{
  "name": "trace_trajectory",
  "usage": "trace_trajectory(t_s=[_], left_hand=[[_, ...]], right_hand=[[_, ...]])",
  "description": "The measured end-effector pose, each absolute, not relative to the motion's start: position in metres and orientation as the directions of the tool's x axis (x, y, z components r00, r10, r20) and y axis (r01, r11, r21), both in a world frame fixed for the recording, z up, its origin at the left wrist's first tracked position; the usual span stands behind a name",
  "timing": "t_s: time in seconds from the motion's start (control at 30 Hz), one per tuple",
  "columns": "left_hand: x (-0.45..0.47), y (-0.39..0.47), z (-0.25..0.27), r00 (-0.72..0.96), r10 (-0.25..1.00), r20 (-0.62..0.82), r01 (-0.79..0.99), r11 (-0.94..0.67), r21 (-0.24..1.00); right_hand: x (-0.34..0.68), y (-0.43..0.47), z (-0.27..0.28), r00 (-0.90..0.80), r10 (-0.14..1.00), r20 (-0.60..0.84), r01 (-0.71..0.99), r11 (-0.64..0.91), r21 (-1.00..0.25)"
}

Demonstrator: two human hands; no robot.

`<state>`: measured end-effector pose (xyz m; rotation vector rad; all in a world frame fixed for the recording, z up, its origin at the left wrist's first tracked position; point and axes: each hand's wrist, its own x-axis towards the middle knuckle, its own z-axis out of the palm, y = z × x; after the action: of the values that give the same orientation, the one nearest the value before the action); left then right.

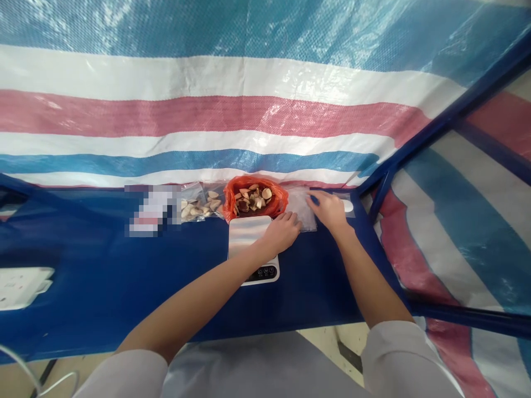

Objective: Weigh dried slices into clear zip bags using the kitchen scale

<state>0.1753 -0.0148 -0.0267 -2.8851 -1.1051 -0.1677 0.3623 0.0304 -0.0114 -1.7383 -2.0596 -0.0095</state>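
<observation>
My left hand (282, 233) reaches across the right side of a white digital scale (249, 232). Its fingers are bent together at the lower left edge of some clear plastic bags (306, 218) lying flat. On the other side of those bags is my right hand (329, 210), its thumb and forefinger apart near their upper right part. Behind the scale stands an open orange plastic bag (283, 200) with brown and cream shell-like pieces (253, 200) inside. Parts of the scale's plate and buttons are hidden under my left forearm.
Filled clear bags (199, 207) of pale pieces lie left of the orange bag, beside a blurred-out patch. A white oval thing (347, 206) lies right of my right hand. A white power strip (25, 287) is at the left of the blue table (166, 276). Striped sheeting and blue frame bars (390, 171) enclose the table.
</observation>
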Motion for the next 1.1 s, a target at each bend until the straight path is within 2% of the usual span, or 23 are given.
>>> trace_trajectory(t_s=[0.13,0.3,0.47,0.67,1.1], left_hand=[[0.176,-0.016,-0.030,0.737,0.661,0.141,0.670,-0.741,-0.035],[0.173,-0.021,-0.031,0.761,0.632,0.148,0.643,-0.765,-0.041],[0.173,-0.023,-0.031,0.766,0.632,0.114,0.639,-0.768,-0.036],[0.173,-0.019,-0.037,0.740,0.662,0.117,0.666,-0.746,0.001],[0.172,-0.023,-0.027,0.712,0.686,0.146,0.683,-0.726,0.083]], right_hand=[[0.360,0.028,-0.030,-0.400,0.845,0.354,0.853,0.485,-0.194],[0.365,0.041,-0.049,-0.569,0.772,0.284,0.785,0.613,-0.094],[0.367,0.049,-0.055,-0.581,0.782,0.227,0.785,0.612,-0.099],[0.365,0.052,-0.055,-0.542,0.821,0.178,0.801,0.569,-0.186],[0.369,0.044,-0.042,-0.482,0.848,0.220,0.827,0.523,-0.207]])
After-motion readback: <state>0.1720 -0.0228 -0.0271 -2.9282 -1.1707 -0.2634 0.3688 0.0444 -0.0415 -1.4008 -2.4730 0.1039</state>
